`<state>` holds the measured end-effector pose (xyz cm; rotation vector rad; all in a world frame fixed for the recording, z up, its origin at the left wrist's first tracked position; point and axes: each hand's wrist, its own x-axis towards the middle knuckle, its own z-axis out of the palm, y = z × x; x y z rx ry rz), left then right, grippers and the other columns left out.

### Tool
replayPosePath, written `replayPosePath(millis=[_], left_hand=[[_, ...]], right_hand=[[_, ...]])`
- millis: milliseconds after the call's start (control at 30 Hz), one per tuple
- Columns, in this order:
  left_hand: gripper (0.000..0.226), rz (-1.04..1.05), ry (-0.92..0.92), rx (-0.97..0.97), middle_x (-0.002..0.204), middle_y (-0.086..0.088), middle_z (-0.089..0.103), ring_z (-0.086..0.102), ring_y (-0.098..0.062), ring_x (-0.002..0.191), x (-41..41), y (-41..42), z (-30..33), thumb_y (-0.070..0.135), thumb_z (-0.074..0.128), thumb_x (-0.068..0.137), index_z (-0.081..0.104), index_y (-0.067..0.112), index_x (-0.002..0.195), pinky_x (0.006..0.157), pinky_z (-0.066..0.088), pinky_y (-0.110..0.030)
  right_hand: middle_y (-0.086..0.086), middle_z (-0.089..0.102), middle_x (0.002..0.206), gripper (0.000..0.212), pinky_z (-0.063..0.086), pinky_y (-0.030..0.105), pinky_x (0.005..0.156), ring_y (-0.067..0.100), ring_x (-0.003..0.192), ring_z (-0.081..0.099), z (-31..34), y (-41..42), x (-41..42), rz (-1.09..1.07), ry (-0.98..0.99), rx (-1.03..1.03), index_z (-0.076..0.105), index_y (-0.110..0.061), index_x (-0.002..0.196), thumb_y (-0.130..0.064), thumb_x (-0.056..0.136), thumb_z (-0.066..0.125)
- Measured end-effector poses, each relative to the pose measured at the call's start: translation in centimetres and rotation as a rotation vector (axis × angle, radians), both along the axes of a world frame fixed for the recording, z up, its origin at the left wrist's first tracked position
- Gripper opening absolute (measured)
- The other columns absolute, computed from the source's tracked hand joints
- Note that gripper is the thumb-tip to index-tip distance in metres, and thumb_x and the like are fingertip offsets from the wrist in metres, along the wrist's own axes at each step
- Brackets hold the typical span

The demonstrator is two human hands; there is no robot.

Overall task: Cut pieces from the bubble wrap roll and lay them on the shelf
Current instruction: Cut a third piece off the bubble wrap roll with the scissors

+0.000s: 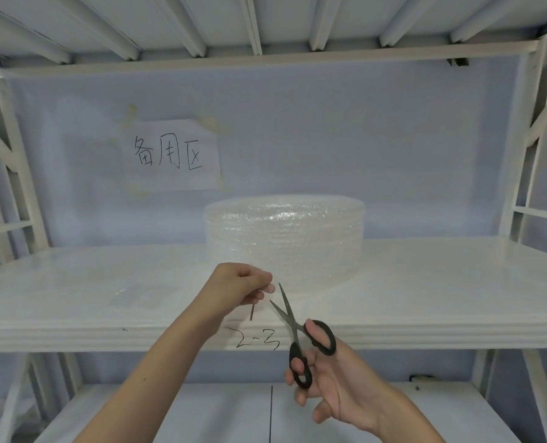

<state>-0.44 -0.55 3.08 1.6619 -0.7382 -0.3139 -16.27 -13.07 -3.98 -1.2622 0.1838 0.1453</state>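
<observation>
A wide roll of clear bubble wrap (285, 235) lies flat on the white shelf (425, 298), its loose end drawn toward me. My left hand (237, 287) pinches that loose end just in front of the roll. My right hand (332, 382) holds black-handled scissors (297, 334), blades spread, tips pointing up at the wrap right beside my left fingers. A cut piece of bubble wrap (141, 294) lies flat on the shelf to the left.
A paper sign with handwritten characters (173, 155) is taped to the back wall. The shelf's front edge carries the marking "2-3" (257, 338). White metal uprights (521, 187) frame both sides, with another shelf (201, 417) below.
</observation>
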Motion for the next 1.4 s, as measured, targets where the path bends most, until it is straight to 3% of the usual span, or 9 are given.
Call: replayPosePath(millis=[200,367,533,800,1100,1267,1400], left_hand=[[0.016,0.005,0.138,-0.045,0.079,-0.001,0.076,0.063,-0.010,0.063,0.2,0.6,0.0,0.020,0.065,0.090,0.072,0.008,0.097,0.062,0.054,-0.019],[0.013,-0.006,0.218,-0.071,0.075,-0.004,0.074,0.062,-0.011,0.058,0.3,0.8,-0.1,0.016,0.061,0.093,0.068,0.006,0.097,0.055,0.053,-0.019],[0.016,-0.026,0.175,-0.042,0.079,-0.006,0.075,0.061,-0.011,0.059,0.4,1.3,-0.2,0.017,0.062,0.092,0.069,0.004,0.099,0.059,0.054,-0.019],[0.013,0.026,-0.021,0.017,0.074,-0.003,0.077,0.060,-0.005,0.055,0.9,2.1,-1.0,0.013,0.062,0.093,0.071,0.004,0.092,0.061,0.054,-0.018],[0.015,0.035,0.002,-0.054,0.076,-0.005,0.075,0.060,-0.010,0.060,0.7,2.0,-1.6,0.014,0.063,0.092,0.072,0.002,0.092,0.064,0.056,-0.019],[0.014,0.029,0.021,-0.058,0.076,-0.006,0.075,0.060,-0.008,0.058,0.9,2.1,-1.4,0.014,0.064,0.092,0.072,0.003,0.091,0.063,0.056,-0.018],[0.016,0.028,0.037,-0.062,0.076,-0.006,0.074,0.060,-0.008,0.059,1.0,2.0,-1.5,0.013,0.064,0.091,0.072,-0.001,0.094,0.064,0.056,-0.018]], right_hand=[[0.008,0.060,0.079,0.067,0.049,0.027,0.038,0.024,0.061,0.058,-1.1,0.0,0.0,0.045,-0.031,0.036,0.059,-0.010,0.071,-0.070,0.048,0.079],[0.009,0.060,0.081,0.065,0.050,0.028,0.038,0.025,0.060,0.058,-1.1,0.0,0.6,0.044,-0.078,0.093,0.058,-0.008,0.076,-0.067,0.056,0.075],[0.008,0.061,0.082,0.061,0.051,0.028,0.039,0.024,0.061,0.059,-1.0,0.4,1.8,0.033,-0.110,0.076,0.057,-0.008,0.078,-0.068,0.063,0.063],[0.005,0.056,0.076,0.056,0.050,0.027,0.037,0.022,0.055,0.055,-0.2,0.6,2.9,-0.010,-0.133,0.040,0.056,-0.010,0.075,-0.064,0.065,0.065],[0.003,0.054,0.069,0.053,0.047,0.025,0.037,0.018,0.049,0.053,0.3,1.3,3.4,-0.103,-0.167,-0.094,0.052,-0.010,0.076,-0.061,0.076,0.067],[0.002,0.054,0.067,0.045,0.046,0.024,0.037,0.017,0.048,0.052,0.4,1.6,3.4,-0.135,-0.191,-0.114,0.051,-0.011,0.075,-0.054,0.073,0.062],[0.002,0.054,0.066,0.044,0.046,0.023,0.037,0.015,0.045,0.050,0.4,1.3,3.3,-0.134,-0.196,-0.118,0.052,-0.011,0.072,-0.052,0.071,0.069]])
